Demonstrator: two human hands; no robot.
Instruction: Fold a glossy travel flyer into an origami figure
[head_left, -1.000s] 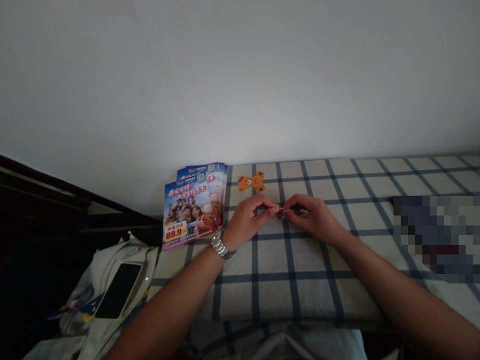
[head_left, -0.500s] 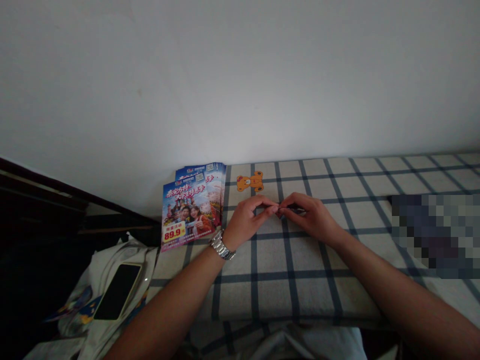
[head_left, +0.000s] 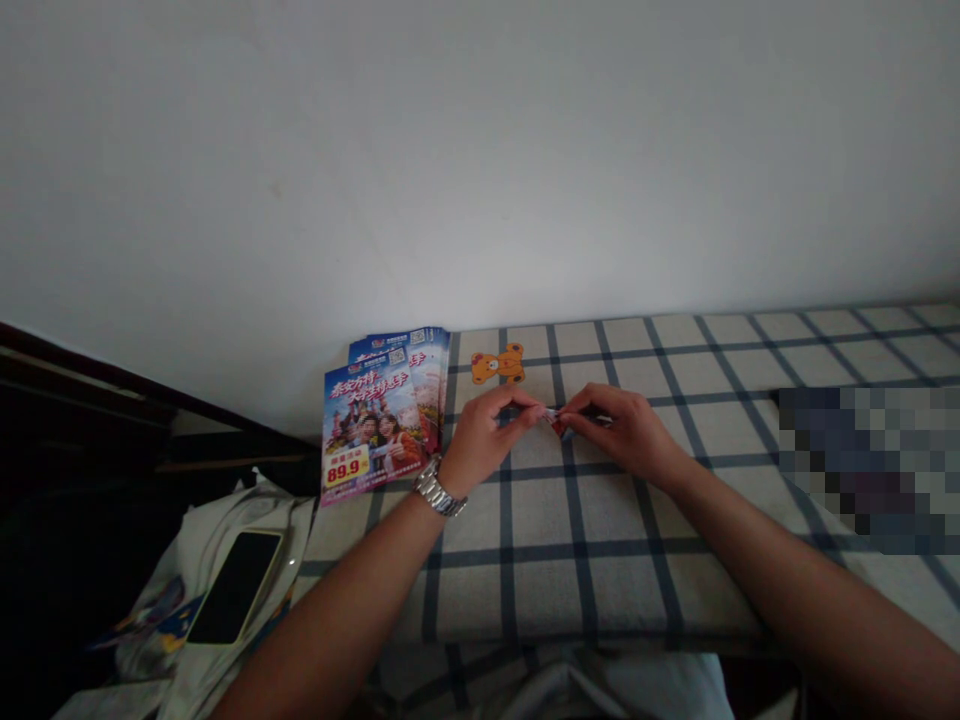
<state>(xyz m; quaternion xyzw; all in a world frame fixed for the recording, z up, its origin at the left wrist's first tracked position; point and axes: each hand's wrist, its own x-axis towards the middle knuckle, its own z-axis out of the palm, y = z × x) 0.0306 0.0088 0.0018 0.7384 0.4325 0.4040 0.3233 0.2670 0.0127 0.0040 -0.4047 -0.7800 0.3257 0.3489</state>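
Above the checked tablecloth (head_left: 540,590), a small folded piece of printed paper (head_left: 556,422), red and whitish, is pinched between both hands. My left hand (head_left: 486,432), with a metal watch on the wrist, grips its left end between thumb and fingers. At its right side the thumb and fingers of my right hand (head_left: 626,432) are closed on it too. The fingers hide much of the paper, so I cannot make out its whole shape. Just beyond my left hand lies a flat orange bear cutout (head_left: 498,364).
A stack of printed flyers (head_left: 375,430) sits at the table's left end near the wall (head_left: 480,180). Lower left, a phone (head_left: 236,588) rests on white bags (head_left: 210,530) beside the table. At the right a blurred-out dark item (head_left: 862,470) lies on the cloth.
My left hand has shifted slightly left, away from my right fingertips. More of the folded paper shows between the hands now.
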